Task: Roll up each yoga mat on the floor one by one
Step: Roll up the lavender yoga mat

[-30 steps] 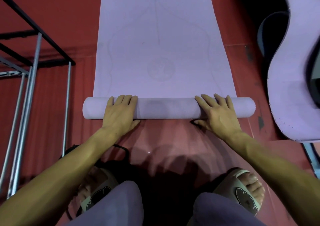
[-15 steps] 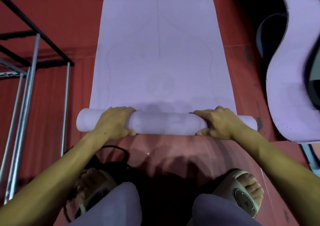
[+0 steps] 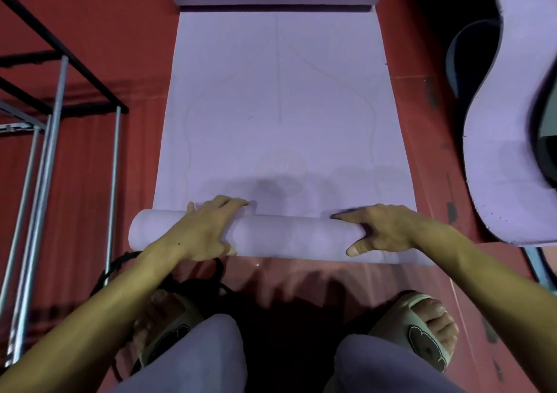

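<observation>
Hands (image 3: 208,229) around roll (image 3: 289,235), fingertips seemingly hidden.

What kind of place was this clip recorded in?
Probably a yoga or exercise room: a purple yoga mat half rolled on a red floor, another mat lying curved at the right, and a metal rack at the left.

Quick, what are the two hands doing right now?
Left hand: curled round the rolled part of the purple yoga mat, holding it.
Right hand: thumb and fingers also holding the roll.
</observation>
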The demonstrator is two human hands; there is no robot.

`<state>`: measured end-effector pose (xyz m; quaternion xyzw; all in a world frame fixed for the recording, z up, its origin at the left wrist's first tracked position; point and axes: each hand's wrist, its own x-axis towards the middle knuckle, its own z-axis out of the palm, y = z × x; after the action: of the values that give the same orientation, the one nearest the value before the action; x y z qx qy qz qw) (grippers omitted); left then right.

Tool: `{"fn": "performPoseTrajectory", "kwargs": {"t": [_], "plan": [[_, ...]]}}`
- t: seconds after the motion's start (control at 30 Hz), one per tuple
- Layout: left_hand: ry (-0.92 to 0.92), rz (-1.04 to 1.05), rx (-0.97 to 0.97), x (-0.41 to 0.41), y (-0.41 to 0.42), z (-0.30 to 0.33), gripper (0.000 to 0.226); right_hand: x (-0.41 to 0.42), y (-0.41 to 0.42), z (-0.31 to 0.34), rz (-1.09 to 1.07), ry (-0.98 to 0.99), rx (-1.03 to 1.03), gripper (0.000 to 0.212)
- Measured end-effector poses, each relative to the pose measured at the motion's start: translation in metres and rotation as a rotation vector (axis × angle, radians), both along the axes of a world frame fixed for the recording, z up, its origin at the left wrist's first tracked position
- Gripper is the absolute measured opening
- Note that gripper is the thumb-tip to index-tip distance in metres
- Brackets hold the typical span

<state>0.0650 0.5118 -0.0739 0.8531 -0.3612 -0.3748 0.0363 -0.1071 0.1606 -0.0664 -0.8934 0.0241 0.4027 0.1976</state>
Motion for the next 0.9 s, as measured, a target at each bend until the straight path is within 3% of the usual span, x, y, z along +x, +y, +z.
{"fn": "performPoseTrajectory", "kwargs": {"t": [0.17, 0.27, 0.53, 0.67, 0.8, 0.9], "plan": [[-0.057, 0.054, -0.085, -0.007, 0.003, 0.002, 0.08, 0.008, 0.001, 0.002, 0.002, 0.011, -0.08, 0.096], [-0.11, 0.056, -0.094, -0.01, 0.002, 0.0, 0.075, -0.001, -0.003, -0.001, -0.074, -0.122, -0.084, 0.105], [-0.232, 0.047, 0.097, -0.004, -0.023, 0.017, 0.07, -0.003, -0.008, -0.004, -0.186, -0.385, -0.056, 0.064], [-0.192, 0.113, 0.065, 0.001, -0.025, 0.018, 0.053, 0.008, -0.005, 0.002, -0.224, -0.274, -0.006, 0.046], [-0.296, 0.172, 0.001, 0.004, -0.02, 0.011, 0.053, 0.012, 0.005, 0.006, -0.188, -0.343, -0.101, 0.035], [-0.375, 0.216, -0.046, -0.002, -0.02, 0.003, 0.051, 0.005, 0.019, 0.003, -0.204, -0.535, -0.303, 0.033]]}}
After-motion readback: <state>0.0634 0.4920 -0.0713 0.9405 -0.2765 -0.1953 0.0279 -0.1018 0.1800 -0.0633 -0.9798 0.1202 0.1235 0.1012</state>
